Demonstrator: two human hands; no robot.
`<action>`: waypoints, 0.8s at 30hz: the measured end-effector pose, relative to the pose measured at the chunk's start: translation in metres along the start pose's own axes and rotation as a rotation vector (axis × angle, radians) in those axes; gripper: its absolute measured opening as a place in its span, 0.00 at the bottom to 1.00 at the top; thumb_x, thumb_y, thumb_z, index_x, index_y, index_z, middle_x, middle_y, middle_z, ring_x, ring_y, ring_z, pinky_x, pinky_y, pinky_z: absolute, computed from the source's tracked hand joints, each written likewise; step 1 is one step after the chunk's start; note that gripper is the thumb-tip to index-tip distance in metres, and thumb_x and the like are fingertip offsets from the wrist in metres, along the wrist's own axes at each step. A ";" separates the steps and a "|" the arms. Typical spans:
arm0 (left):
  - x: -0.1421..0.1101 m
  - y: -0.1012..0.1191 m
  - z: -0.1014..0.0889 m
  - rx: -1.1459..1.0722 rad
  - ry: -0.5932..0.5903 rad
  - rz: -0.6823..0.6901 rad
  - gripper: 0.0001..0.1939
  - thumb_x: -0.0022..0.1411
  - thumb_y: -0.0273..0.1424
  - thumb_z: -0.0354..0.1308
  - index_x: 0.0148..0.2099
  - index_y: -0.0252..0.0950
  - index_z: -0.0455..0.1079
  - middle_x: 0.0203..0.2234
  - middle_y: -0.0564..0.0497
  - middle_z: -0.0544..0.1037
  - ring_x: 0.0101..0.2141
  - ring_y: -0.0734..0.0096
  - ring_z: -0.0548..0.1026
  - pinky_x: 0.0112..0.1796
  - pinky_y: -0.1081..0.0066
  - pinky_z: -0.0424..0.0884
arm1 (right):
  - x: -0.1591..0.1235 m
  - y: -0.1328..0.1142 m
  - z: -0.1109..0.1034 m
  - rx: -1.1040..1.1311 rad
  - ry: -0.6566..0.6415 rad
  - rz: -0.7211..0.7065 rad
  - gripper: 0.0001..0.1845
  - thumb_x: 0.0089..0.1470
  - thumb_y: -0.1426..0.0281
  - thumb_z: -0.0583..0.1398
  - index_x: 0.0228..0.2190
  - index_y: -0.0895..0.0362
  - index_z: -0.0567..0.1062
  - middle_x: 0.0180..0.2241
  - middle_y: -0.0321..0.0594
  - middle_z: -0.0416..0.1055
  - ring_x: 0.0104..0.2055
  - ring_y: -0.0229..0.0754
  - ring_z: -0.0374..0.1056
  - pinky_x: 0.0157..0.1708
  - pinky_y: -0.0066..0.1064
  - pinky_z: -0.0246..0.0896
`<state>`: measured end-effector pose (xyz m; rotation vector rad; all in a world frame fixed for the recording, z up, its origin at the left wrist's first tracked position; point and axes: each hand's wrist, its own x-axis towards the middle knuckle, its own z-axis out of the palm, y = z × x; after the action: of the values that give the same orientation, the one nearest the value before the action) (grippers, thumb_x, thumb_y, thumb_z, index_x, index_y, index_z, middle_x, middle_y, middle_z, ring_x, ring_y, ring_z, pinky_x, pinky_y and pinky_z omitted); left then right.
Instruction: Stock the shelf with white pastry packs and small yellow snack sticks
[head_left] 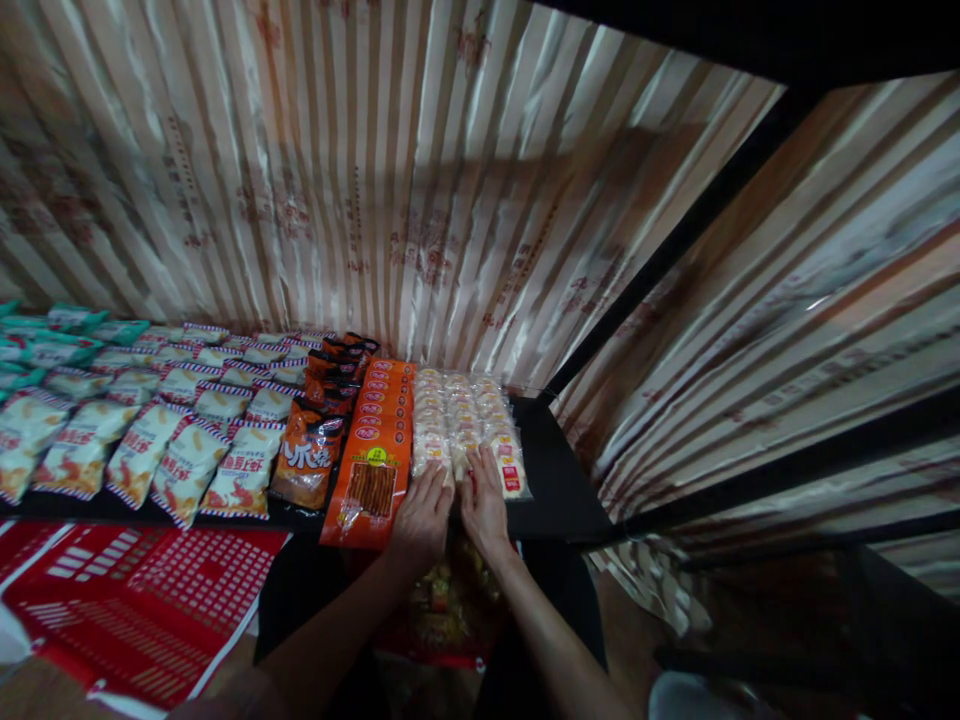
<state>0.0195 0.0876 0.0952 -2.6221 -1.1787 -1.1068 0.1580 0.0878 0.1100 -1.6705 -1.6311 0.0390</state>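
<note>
From my end I see the left hand [424, 512] and right hand [485, 500], fingers extended and uncurled, touching the front of the white packs [466, 410]. Those sit on the shelf [551, 470] beside the orange packs [384, 405]. Both forearms reach forward, palms down.

There is one view, from the camera worn on the head. It faces forward and down along the two forearms [529, 610], which enter from the bottom edge. The left hand [422, 515] and right hand [484, 500] are near to it, a little below the centre. The shelf [555, 475] lies in the lower half, and farther away the striped sheet [480, 180] fills most of the upper half. The view is wide and takes in also the basket [187, 590], lower left.
</note>
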 end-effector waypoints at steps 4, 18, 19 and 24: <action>-0.008 0.012 0.020 -0.032 0.018 -0.002 0.26 0.60 0.23 0.43 0.61 0.26 0.56 0.61 0.34 0.57 0.63 0.52 0.47 0.55 0.49 0.61 | 0.004 0.004 -0.002 -0.005 -0.006 0.000 0.24 0.60 0.67 0.46 0.54 0.62 0.66 0.61 0.50 0.54 0.65 0.48 0.45 0.60 0.51 0.48; 0.006 0.019 0.037 -0.025 0.005 -0.041 0.28 0.61 0.26 0.43 0.63 0.25 0.53 0.60 0.34 0.58 0.63 0.52 0.49 0.57 0.46 0.54 | 0.050 -0.003 0.008 -0.106 -0.154 -0.178 0.24 0.59 0.69 0.47 0.55 0.61 0.65 0.62 0.47 0.54 0.67 0.46 0.40 0.61 0.48 0.47; 0.007 0.019 0.038 -0.028 0.003 -0.046 0.27 0.61 0.26 0.43 0.63 0.26 0.53 0.60 0.34 0.59 0.62 0.52 0.51 0.57 0.46 0.54 | 0.055 -0.003 0.010 -0.118 -0.178 -0.188 0.24 0.60 0.69 0.47 0.55 0.61 0.65 0.62 0.48 0.54 0.66 0.47 0.41 0.61 0.48 0.47; 0.009 0.021 0.039 -0.052 -0.040 -0.096 0.25 0.61 0.30 0.46 0.60 0.28 0.59 0.55 0.37 0.66 0.59 0.51 0.58 0.57 0.44 0.55 | 0.074 -0.008 0.018 -0.185 -0.311 -0.206 0.24 0.60 0.68 0.47 0.55 0.62 0.65 0.61 0.52 0.54 0.66 0.51 0.42 0.61 0.49 0.46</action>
<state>0.0606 0.0912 0.0773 -2.6638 -1.3146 -1.1207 0.1550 0.1592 0.1372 -1.6864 -2.0900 0.0482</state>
